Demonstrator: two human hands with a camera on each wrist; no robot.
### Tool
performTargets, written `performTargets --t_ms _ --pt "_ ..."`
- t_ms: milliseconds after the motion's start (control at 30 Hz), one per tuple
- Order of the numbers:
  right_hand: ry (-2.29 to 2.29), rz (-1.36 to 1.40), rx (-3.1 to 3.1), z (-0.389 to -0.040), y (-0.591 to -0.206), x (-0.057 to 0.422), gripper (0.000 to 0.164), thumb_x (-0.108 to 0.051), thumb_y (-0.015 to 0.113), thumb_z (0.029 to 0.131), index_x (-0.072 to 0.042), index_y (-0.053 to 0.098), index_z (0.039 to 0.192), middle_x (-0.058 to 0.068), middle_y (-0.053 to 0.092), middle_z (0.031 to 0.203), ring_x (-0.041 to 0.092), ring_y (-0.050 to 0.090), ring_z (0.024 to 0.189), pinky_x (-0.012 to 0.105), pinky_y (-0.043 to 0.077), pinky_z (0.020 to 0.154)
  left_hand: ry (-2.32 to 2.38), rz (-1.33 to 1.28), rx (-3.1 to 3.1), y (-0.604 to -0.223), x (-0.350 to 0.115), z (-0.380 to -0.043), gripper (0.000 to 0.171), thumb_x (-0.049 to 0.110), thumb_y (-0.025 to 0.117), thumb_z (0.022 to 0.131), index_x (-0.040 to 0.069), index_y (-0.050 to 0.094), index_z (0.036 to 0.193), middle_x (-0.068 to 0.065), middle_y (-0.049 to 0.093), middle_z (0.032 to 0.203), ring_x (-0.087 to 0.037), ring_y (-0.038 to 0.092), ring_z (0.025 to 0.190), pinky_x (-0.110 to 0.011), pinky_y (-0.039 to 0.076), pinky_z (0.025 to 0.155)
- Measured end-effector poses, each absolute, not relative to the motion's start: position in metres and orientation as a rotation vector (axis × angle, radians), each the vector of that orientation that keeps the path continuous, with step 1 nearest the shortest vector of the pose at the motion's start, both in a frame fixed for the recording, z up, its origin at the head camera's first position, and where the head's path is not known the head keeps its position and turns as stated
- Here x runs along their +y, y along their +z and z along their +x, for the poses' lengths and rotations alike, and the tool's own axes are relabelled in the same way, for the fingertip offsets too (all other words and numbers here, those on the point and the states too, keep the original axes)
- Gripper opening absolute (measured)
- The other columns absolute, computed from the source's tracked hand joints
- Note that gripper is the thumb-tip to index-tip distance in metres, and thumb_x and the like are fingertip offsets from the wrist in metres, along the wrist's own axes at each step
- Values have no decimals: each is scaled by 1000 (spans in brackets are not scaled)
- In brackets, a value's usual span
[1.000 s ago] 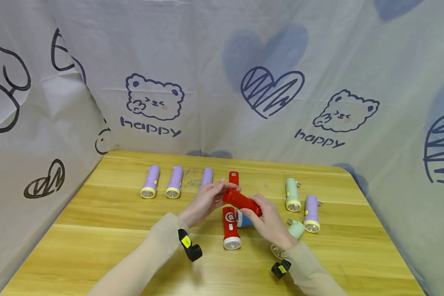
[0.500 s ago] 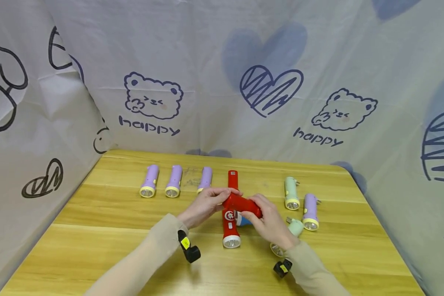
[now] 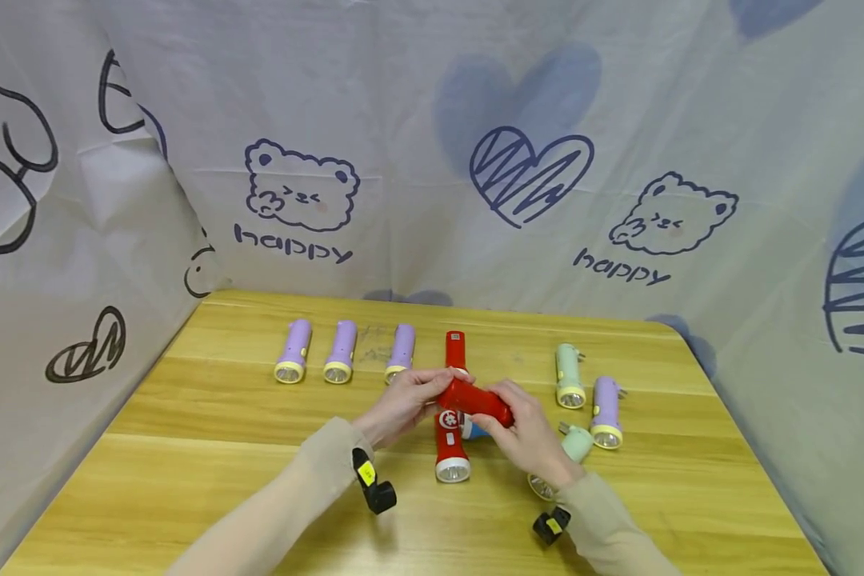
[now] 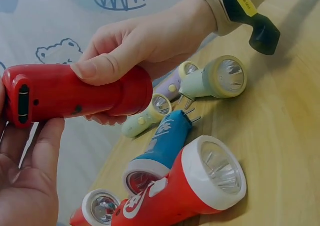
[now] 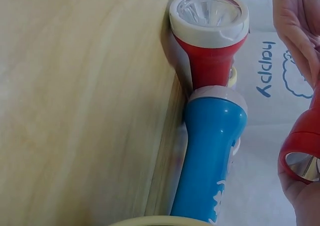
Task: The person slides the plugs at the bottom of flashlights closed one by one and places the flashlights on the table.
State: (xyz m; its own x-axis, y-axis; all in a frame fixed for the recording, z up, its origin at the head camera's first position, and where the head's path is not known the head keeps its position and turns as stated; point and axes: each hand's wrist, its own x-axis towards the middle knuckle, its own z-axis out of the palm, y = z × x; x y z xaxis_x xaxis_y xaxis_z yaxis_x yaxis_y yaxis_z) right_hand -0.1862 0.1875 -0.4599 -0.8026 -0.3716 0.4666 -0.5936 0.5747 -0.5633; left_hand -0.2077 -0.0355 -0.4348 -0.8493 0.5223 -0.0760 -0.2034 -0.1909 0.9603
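A red flashlight [image 3: 477, 402] is held above the table between both hands. My right hand [image 3: 527, 432] grips it around the lamp end, thumb on top in the left wrist view. My left hand [image 3: 402, 406] pinches the tail end, where a recessed slot with metal pins [image 4: 23, 104] shows. The right wrist view catches only the rim of its lens [image 5: 302, 163]. Under the hands lies another red flashlight [image 3: 451, 448] with a white head and a white switch. Beside it is a blue flashlight [image 4: 162, 138] with prongs out, partly covered in the head view.
A further red flashlight [image 3: 455, 347] lies behind the hands. Purple flashlights [image 3: 342, 352] line the back left. On the right are green flashlights [image 3: 569, 376] and a purple one [image 3: 606, 412]; one green flashlight [image 3: 578, 444] is partly under my right wrist. A printed cloth [image 3: 418, 176] hangs behind the table.
My left hand has come in from extended fingers to a thumb-and-finger pinch on the tail. The held flashlight has turned a little; my right hand keeps its grip.
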Motion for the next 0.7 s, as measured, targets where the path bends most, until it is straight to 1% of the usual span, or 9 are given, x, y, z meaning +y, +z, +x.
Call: performTargets --t_ms 100,233,300,400,500,567,633,700 --pt "1067 769 -2525 -186 -461 187 25 -24 73 93 -11 66 113 0 67 102 8 61 84 24 55 73 2091 368 1620 -434 -34 -208 44 28 53 106 -4 59 135 -21 55 147 -13 62 121 -38 50 110" --pt "1069 759 -2538 -185 -461 186 24 -25 72 94 -10 67 112 1 68 102 9 61 84 23 55 73 2065 406 1699 -432 -35 -208 43 25 50 107 -6 58 135 -23 56 145 -14 62 123 -34 53 106" --pt "1077 756 -2547 -185 -461 185 24 -25 71 94 -10 67 112 2 69 102 9 61 83 23 54 72 2035 436 1775 -430 -36 -208 42 25 50 107 -5 60 134 -22 59 143 -16 62 124 -32 54 104" --pt "1093 738 -2564 -185 -460 185 24 -25 71 95 -9 67 112 2 68 100 9 59 81 22 53 70 1983 454 1900 -427 -37 -209 39 25 50 107 -1 64 131 -17 63 139 -18 64 122 -31 56 101" --pt "1091 720 -2580 -184 -457 184 25 -27 70 95 -9 67 112 2 67 98 9 57 79 20 51 68 1957 454 1984 -424 -38 -209 41 30 51 106 0 66 129 -17 66 135 -19 67 119 -32 57 99" --pt "1081 707 -2594 -184 -456 184 25 -28 70 96 -9 67 112 1 66 97 8 56 77 20 50 66 1947 431 2014 -423 -38 -209 42 33 54 105 1 68 128 -17 69 131 -18 68 116 -33 57 99" --pt "1078 686 -2615 -184 -454 185 26 -31 69 96 -10 67 111 0 65 95 8 55 76 19 48 65 1940 415 2029 -423 -39 -208 42 33 58 103 1 67 129 -17 70 129 -20 69 116 -37 56 102" --pt "1075 660 -2635 -183 -454 185 27 -34 67 97 -11 67 111 -1 65 95 8 55 76 19 48 65 1894 403 2093 -423 -40 -208 42 34 64 100 5 67 129 -13 72 126 -21 70 115 -39 56 103"
